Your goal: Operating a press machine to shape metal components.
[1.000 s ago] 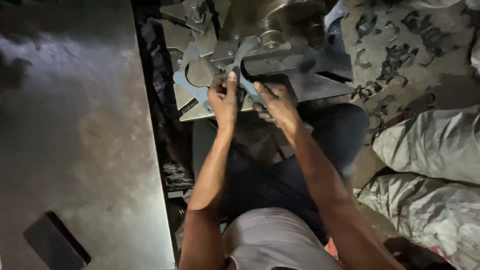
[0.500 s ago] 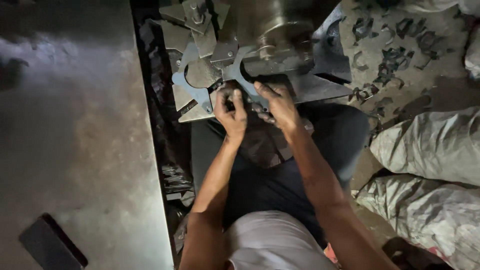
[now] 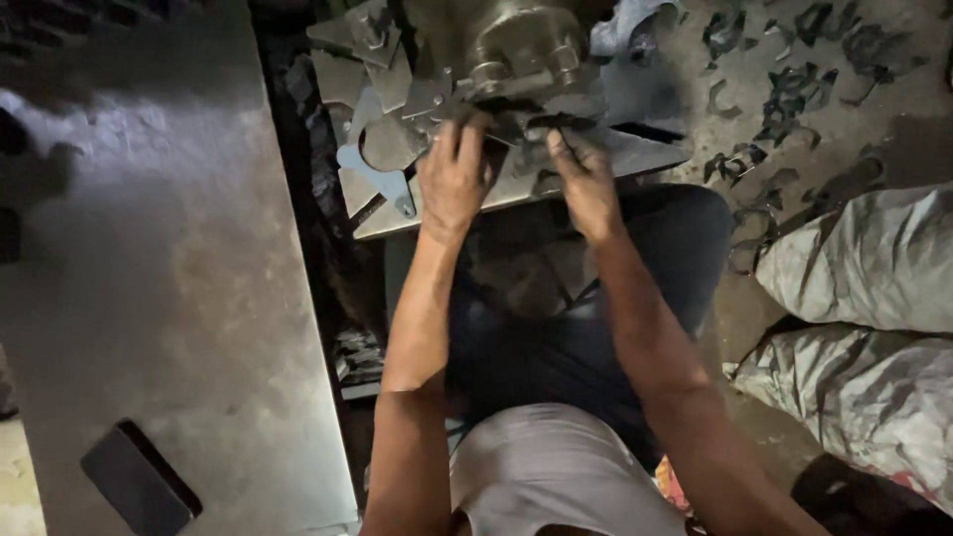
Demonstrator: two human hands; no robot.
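Plate (image 3: 382, 164) flat, long axis away.

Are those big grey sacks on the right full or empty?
Full, it seems: both grey sacks bulge, rounded and wrinkled, lying on their sides, one above the other in the picture. What is inside cannot be seen.

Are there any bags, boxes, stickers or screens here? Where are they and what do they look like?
Upper sack: far right, beside the person's leg, bulging, crinkled, pale grey.
Lower sack: right, just below the first, same grey, creased.
Flat dark slab: bottom left on the grey metal sheet, rectangular, black; whether it is a screen is unclear.
No labels or signs visible.
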